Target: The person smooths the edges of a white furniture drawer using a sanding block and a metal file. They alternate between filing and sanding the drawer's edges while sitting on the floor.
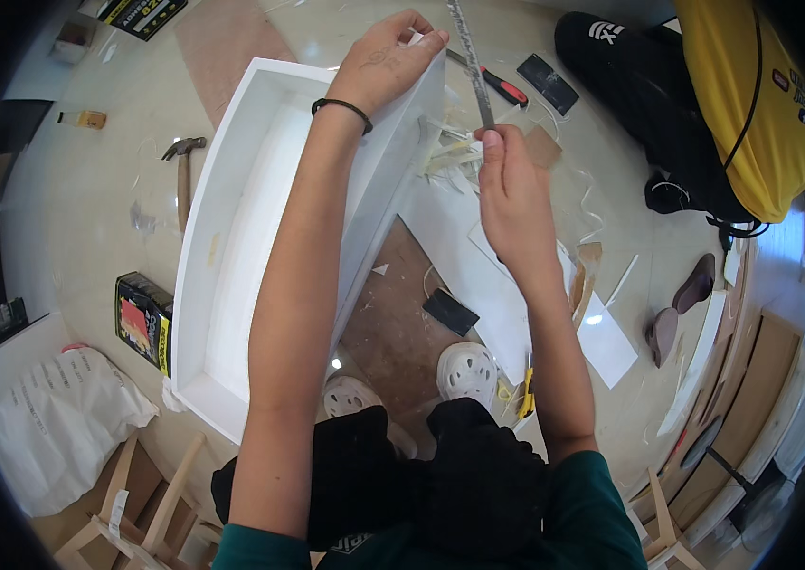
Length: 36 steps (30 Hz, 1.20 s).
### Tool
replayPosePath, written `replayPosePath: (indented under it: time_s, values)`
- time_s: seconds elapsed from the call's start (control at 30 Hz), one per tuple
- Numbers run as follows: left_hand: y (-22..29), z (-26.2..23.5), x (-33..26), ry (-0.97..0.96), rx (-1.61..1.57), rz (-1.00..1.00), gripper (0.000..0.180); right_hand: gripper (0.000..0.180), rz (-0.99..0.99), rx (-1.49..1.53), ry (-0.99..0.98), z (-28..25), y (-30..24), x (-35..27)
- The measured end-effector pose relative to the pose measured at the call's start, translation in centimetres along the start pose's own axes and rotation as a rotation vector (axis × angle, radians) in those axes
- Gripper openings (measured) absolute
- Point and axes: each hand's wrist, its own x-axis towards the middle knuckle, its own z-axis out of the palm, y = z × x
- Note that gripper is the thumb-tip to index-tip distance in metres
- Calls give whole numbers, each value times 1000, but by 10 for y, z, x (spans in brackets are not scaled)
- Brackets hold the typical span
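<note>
A long white open-topped box, shaped like a drawer or cabinet shell, stands tilted in front of me. My left hand reaches across it and grips its far right corner, fingers curled over the edge. My right hand is closed around the lower end of a long, narrow, rough grey metal strip, which looks like a flat file. The strip points up and away, right of the box's corner and apart from it. Its upper end is cut off by the picture's edge.
A hammer and a black box lie left. Red-handled tool, black phone-like slab, another dark slab, white sheets and a yellow cutter lie right. A person in yellow sits at far right.
</note>
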Motion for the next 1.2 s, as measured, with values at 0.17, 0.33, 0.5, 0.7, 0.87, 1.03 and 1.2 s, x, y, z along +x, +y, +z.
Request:
replayPosePath:
  time_s: [0.17, 0.33, 0.5, 0.7, 0.87, 1.03, 1.2]
  values:
    - [-16, -7, 11, -281, -308, 137, 44, 31, 103, 67, -24, 4, -5, -4]
    - [-32, -2, 21, -132, -385, 152, 52, 32, 74, 56, -20, 16, 0, -8]
    - [-26, -20, -1, -333, -538, -82, 65, 33, 65, -31, -44, 19, 14, -3]
    - [-2, -23, -30, -314, -15, 21, 92, 32, 37, -24, -54, 34, 15, -3]
    - [6, -21, -34, -277, -20, -17, 87, 32, -58, -87, 24, 40, 7, 29]
    - [2, -21, -32, -278, 0, 54, 77, 33, -72, -77, 6, 29, 11, 60]
    - [-10, -19, -34, -237, -21, 13, 82, 33, -32, -45, -94, 24, 21, 8]
